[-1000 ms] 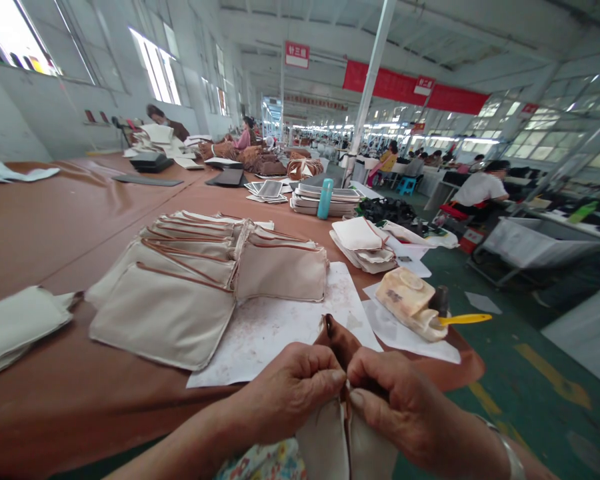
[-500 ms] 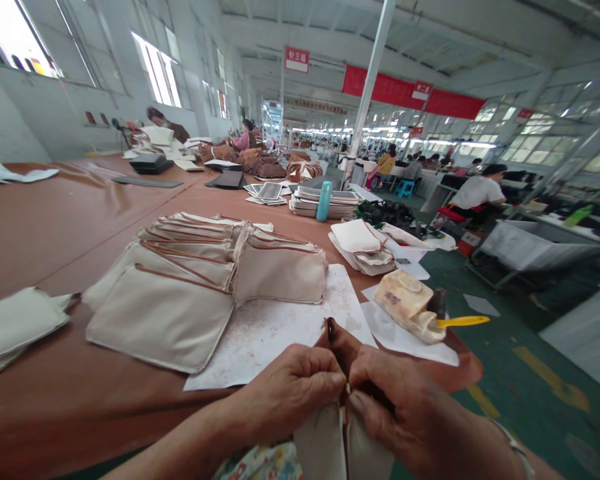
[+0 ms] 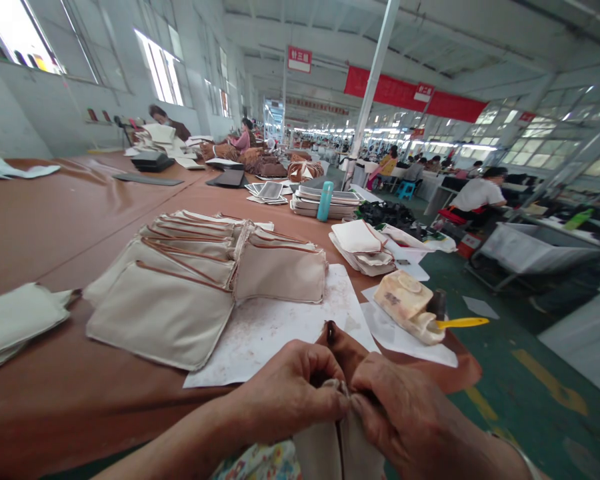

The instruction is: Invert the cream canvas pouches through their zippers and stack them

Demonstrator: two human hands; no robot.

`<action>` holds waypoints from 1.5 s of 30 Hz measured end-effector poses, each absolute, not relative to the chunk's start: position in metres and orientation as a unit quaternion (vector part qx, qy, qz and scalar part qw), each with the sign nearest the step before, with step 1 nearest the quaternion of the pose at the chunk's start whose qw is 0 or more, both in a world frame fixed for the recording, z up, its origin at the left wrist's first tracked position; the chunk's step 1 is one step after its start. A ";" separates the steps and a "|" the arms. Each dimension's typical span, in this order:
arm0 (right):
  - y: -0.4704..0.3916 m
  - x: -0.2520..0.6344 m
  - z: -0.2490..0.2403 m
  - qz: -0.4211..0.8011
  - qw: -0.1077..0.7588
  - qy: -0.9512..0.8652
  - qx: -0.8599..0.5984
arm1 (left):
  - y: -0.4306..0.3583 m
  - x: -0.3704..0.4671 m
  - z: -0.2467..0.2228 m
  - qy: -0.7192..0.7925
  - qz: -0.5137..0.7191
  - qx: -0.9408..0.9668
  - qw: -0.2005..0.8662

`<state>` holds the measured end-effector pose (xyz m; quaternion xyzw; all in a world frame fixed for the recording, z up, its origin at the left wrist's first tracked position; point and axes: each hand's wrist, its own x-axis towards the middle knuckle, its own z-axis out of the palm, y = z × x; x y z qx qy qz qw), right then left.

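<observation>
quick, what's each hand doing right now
left hand: closed, pinching the edge of the pouch
right hand: closed, pinching the same pouch, close beside the left

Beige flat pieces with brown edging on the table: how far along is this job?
Probably done: the beige rectangular pieces with brown edging, layered on the brown-covered table. In hand: one beige-and-brown piece, pinched by the left hand and the right hand. Left: this piece at least, since a dark gap shows below them; whether others wait, I cannot tell.
</observation>
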<state>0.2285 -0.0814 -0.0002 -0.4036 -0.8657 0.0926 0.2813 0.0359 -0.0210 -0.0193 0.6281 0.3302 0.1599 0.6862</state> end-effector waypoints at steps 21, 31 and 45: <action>-0.068 0.234 0.020 0.420 0.168 -0.738 -0.500 | -0.026 0.038 -0.015 0.297 0.105 0.651 0.691; -0.070 0.235 0.017 0.381 0.196 -0.762 -0.485 | -0.024 0.037 -0.027 0.302 0.140 0.593 0.733; -0.063 0.236 0.016 0.536 0.221 -0.674 -0.458 | -0.023 0.032 -0.010 0.322 0.167 0.617 0.698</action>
